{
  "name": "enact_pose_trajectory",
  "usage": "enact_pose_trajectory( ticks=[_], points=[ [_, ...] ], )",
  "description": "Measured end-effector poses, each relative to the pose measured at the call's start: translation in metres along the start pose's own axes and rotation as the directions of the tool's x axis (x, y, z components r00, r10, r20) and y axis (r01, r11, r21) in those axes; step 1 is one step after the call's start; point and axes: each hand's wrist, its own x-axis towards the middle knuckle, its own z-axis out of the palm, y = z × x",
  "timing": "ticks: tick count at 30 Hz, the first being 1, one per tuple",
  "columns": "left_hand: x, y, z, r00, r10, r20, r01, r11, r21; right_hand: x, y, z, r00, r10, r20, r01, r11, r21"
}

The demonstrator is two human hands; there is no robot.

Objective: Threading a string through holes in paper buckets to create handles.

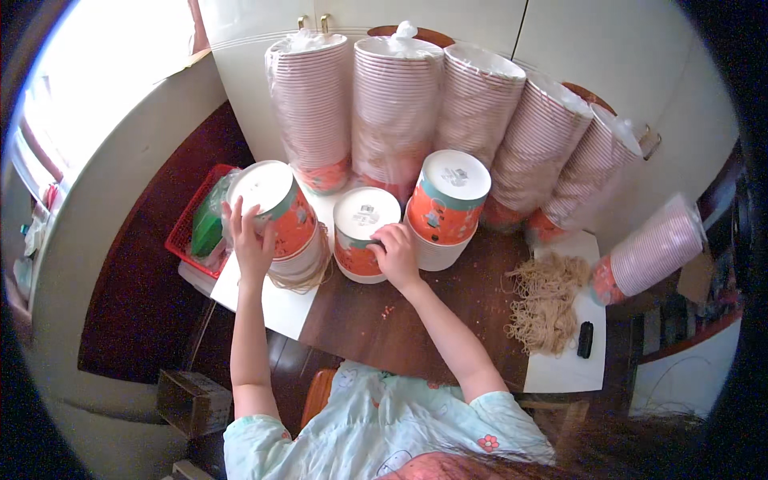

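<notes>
Three upside-down paper buckets with orange printed sides, teal bands and white bottoms stand before me. My left hand (251, 240) rests with spread fingers against the left bucket stack (294, 226). Thin tan loops (320, 268) hang about that stack's lower part. My right hand (398, 254) has bent fingers at the upper right edge of the middle bucket (366, 210), thumb against its side. Beside that hand, on the right, stands another inverted bucket stack (450, 210), its lower part white. The far sides of all three are hidden.
Tall plastic-wrapped bucket stacks (398, 104) line the back against white cabinets. Another wrapped stack (652, 248) leans at the right. A tan heap of rubber-band-like loops (546, 302) and a small black object (586, 340) lie on the right. A red basket (182, 232) stands left.
</notes>
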Motion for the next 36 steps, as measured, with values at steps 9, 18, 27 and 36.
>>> enact_pose_trajectory(
  ticks=[9,18,27,36],
  points=[
    [-0.072,0.068,0.010,0.998,-0.065,0.000,0.064,0.977,-0.203,0.027,-0.012,-0.029,0.994,0.016,-0.112,-0.006,0.996,0.085],
    [-0.140,0.079,0.088,0.909,-0.172,0.378,0.324,0.864,-0.385,0.045,-0.027,-0.048,0.986,-0.015,-0.164,0.029,0.996,0.082],
    [-0.100,0.094,0.072,0.548,-0.399,0.736,0.619,-0.398,-0.677,0.045,-0.045,-0.084,0.979,-0.068,-0.192,0.095,0.986,0.137],
    [-0.073,0.116,0.048,0.699,-0.379,0.606,0.488,-0.366,-0.792,0.025,-0.069,-0.167,0.912,-0.077,-0.403,0.143,0.980,0.137]
  ],
)
